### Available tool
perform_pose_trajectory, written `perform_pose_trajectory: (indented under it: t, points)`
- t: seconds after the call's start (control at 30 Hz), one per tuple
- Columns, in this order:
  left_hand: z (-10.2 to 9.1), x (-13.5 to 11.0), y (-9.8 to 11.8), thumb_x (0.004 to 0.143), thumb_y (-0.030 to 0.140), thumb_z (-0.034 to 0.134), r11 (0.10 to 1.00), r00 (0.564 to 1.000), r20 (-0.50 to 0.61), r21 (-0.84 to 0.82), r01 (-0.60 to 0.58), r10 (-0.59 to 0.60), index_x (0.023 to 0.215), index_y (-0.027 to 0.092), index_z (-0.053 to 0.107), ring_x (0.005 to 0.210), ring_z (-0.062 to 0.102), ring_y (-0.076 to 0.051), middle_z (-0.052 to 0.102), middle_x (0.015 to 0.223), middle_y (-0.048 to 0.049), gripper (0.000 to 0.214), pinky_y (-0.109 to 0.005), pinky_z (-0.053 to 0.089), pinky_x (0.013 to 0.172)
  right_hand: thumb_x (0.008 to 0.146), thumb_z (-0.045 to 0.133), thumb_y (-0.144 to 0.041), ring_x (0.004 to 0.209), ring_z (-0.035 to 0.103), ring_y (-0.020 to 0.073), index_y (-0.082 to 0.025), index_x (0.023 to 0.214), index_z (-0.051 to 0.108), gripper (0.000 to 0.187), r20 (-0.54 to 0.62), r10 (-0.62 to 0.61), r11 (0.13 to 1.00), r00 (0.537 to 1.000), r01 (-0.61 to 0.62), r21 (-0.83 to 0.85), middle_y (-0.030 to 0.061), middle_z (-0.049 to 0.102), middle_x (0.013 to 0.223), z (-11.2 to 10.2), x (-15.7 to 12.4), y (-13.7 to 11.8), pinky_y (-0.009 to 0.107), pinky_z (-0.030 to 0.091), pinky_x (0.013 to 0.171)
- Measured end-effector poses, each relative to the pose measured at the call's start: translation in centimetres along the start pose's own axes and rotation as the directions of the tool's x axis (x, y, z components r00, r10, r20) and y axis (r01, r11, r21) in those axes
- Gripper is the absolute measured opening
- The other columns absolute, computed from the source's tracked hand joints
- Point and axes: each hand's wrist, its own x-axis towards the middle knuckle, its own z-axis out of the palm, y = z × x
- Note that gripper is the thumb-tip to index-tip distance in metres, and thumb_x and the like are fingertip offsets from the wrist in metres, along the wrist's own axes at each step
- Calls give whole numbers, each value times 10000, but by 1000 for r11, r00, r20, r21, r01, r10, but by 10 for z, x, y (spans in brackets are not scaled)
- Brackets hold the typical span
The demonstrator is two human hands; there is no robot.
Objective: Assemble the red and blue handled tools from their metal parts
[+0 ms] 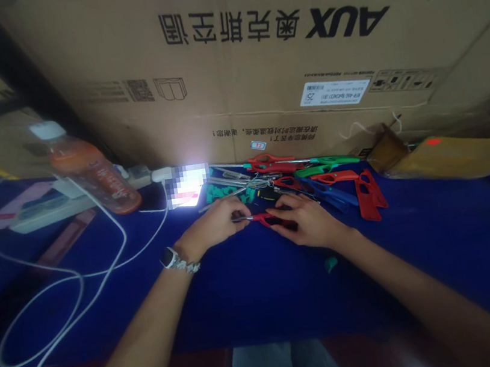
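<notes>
In front of me, a little above the blue cloth, is a red-handled tool with a thin metal shaft, shaped like a long-nosed lighter. My left hand pinches the shaft end. The fingers of my right hand are closed around the handle, hiding part of it. Just beyond both hands lies a pile of similar tools, among them a red one, a green one and blue ones. Small green pieces lie behind my left hand. A flat red part rests to the right.
A bottle of orange drink stands at the left by a white power strip. A bright phone screen and white cable are nearby. Cardboard walls the back. A yellow packet lies right; a green scrap lies nearer.
</notes>
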Motion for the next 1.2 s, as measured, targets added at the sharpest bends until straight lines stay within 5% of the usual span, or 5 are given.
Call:
perform_pose_trajectory:
  t: [0.53, 0.87, 1.0, 1.2]
  points:
    - [-1, 2, -5, 886, 241, 686, 999, 999, 30, -9, -33, 34, 899, 185, 734, 766, 605, -158, 673, 849, -30, 76, -299, 464, 704, 967, 574, -441, 1058, 625, 277, -198, 1321, 632, 434, -38, -107, 991, 994, 110, 83, 138, 643, 1122, 10, 1, 7, 495, 556, 930]
    - [-1, 1, -5, 889, 248, 693, 1000, 999, 32, 5, -27, 26, 910, 180, 729, 785, 613, -169, 674, 863, -34, 79, -304, 467, 722, 958, 595, -442, 1040, 637, 266, -204, 1303, 653, 424, -50, -69, 989, 996, 75, 131, 122, 656, 1095, 12, 5, 3, 472, 553, 921]
    - [-1, 1, -6, 883, 237, 692, 1000, 1000, 22, -4, -22, 22, 903, 183, 732, 761, 606, -160, 681, 863, -32, 71, -306, 468, 715, 970, 575, -447, 1005, 661, 235, -220, 1294, 661, 405, -159, 69, 958, 985, -21, 285, 109, 654, 1114, 0, 6, 7, 417, 565, 909]
    - [-3, 1, -3, 888, 262, 678, 998, 999, 48, -58, 25, -22, 906, 186, 736, 746, 613, -153, 678, 878, -39, 98, -300, 492, 694, 973, 557, -473, 1001, 668, 242, -219, 1238, 693, 391, -291, 306, 896, 906, -171, 409, 95, 684, 1088, -18, -8, 27, 428, 559, 917]
